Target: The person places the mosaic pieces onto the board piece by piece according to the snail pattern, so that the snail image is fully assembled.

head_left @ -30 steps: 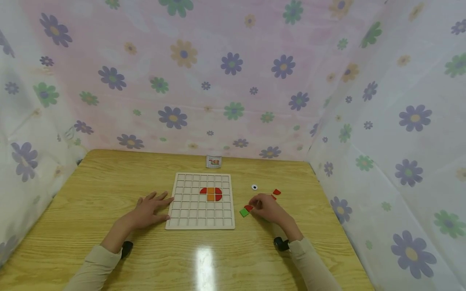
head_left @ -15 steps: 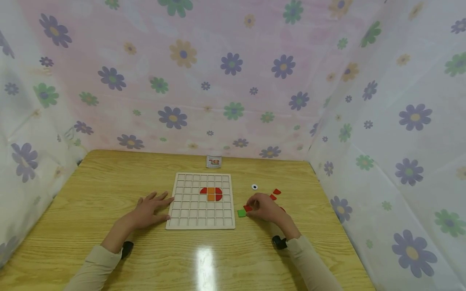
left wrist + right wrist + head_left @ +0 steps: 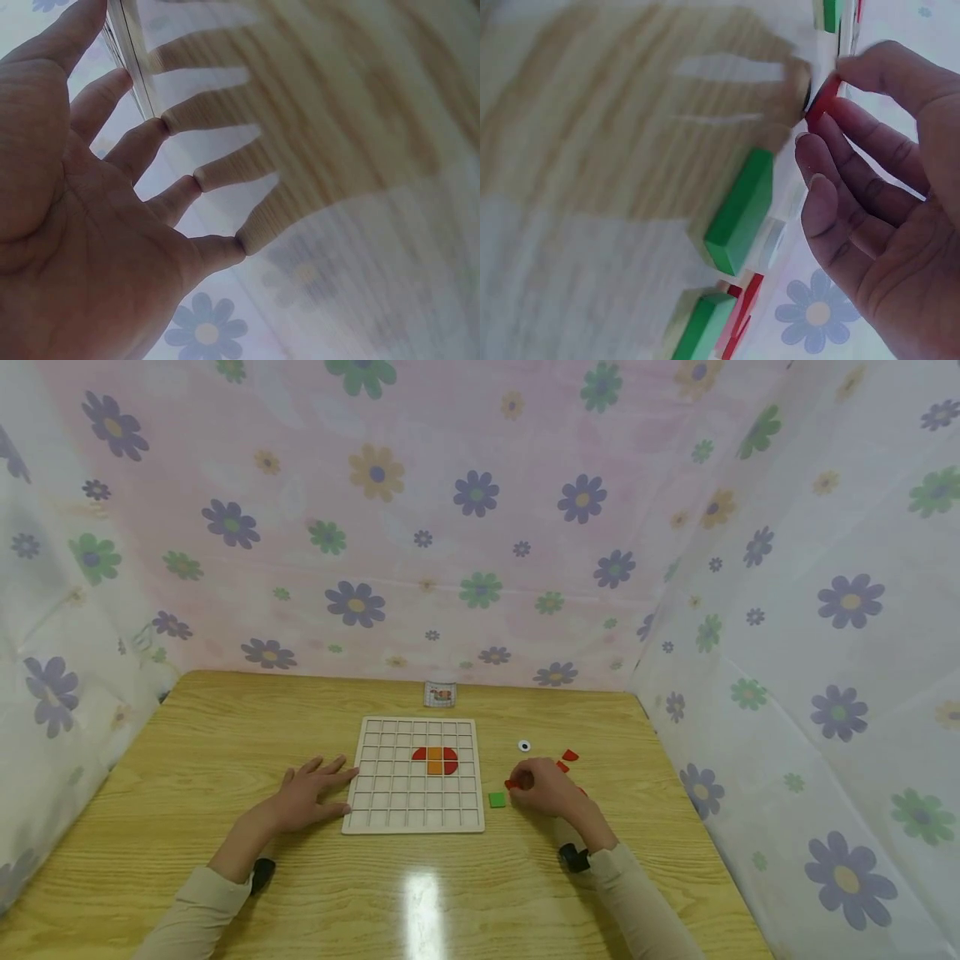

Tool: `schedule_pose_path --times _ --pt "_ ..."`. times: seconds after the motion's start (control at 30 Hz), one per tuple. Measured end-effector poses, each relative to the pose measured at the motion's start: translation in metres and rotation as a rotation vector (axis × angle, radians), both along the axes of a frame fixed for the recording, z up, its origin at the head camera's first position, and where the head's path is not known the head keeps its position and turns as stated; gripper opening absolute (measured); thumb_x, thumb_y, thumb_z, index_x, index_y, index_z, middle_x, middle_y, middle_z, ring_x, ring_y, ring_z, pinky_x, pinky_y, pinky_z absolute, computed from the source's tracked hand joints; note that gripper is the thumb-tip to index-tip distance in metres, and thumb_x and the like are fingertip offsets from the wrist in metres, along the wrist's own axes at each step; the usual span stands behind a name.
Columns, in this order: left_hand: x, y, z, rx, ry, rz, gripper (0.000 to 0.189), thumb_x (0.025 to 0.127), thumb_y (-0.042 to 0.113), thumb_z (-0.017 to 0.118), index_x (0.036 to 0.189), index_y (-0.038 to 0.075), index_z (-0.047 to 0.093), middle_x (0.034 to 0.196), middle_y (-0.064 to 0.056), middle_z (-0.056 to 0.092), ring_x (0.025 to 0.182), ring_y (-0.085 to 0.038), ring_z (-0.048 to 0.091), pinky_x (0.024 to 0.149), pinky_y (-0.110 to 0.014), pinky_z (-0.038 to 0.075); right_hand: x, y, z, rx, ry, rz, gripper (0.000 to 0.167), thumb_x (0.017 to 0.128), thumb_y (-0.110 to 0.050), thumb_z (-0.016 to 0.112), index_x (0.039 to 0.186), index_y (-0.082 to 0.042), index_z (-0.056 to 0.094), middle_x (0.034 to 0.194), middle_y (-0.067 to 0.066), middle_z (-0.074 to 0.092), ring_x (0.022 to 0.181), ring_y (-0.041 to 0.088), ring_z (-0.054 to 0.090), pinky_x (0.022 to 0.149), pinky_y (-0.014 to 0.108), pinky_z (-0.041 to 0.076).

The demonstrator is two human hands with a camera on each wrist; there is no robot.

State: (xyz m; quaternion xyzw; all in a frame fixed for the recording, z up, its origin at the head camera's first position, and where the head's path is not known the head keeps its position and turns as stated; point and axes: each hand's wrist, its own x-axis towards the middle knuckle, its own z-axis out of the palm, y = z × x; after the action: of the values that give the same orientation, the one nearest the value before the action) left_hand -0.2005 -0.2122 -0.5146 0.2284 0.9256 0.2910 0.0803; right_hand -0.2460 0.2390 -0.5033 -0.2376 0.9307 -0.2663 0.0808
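My left hand (image 3: 303, 797) lies spread on the table, its fingertips against the left edge of a wooden grid board (image 3: 375, 797). In the left wrist view the fingers are apart and hold nothing. Orange squares (image 3: 435, 767) and red rounded pieces (image 3: 451, 767) form a cluster in the board's upper right cells. To the right of the board, my right hand (image 3: 551, 789) pinches a small red piece (image 3: 825, 97) between thumb and index finger, low over the table. Its exact outline is partly hidden. A green square (image 3: 497, 800) lies between that hand and the board.
Beyond my right hand lie a white eye disc (image 3: 524, 746) and a red quarter-round piece (image 3: 570, 755). Green blocks (image 3: 739, 214) sit near the hand in the right wrist view. A small picture card (image 3: 440, 694) is at the back, before the flowered curtain (image 3: 480, 589).
The green square has shifted slightly left and straightened. My right fingers have turned the red piece and drawn it away from the green square. My left hand has stayed put.
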Motion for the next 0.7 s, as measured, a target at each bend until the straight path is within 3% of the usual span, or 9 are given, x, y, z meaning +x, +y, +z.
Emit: schedule_pose_path --times 0.3,0.5,0.7 --pt "-0.001 0.000 0.001 0.001 0.012 -0.004 0.065 0.095 0.040 0.071 0.150 0.008 0.052 0.159 -0.026 0.037 0.143 -0.064 0.022 0.100 -0.087 0.011 -0.005 0.006 0.002 0.009 -0.016 -0.101 0.013 0.098 -0.006 0.064 0.105 -0.006 0.075 0.090 0.000 0.070 0.076 0.008 0.059 0.069 0.029 0.052" --pt "0.002 0.001 -0.001 -0.003 -0.006 -0.002 0.066 0.095 0.040 0.071 0.150 0.009 0.052 0.160 -0.026 0.036 0.143 -0.064 0.022 0.100 -0.088 0.010 -0.001 0.012 0.000 0.002 -0.032 -0.088 0.010 0.098 -0.008 0.066 0.101 -0.008 0.076 0.087 -0.003 0.069 0.074 0.007 0.058 0.068 0.026 0.051" --pt "0.002 0.001 0.000 -0.002 0.007 -0.005 0.066 0.095 0.041 0.071 0.149 0.008 0.052 0.159 -0.027 0.037 0.143 -0.064 0.022 0.100 -0.088 0.011 0.002 0.016 -0.002 -0.027 -0.050 -0.041 0.014 0.094 -0.009 0.074 0.107 -0.007 0.075 0.091 -0.001 0.069 0.079 0.009 0.060 0.071 0.028 0.053"
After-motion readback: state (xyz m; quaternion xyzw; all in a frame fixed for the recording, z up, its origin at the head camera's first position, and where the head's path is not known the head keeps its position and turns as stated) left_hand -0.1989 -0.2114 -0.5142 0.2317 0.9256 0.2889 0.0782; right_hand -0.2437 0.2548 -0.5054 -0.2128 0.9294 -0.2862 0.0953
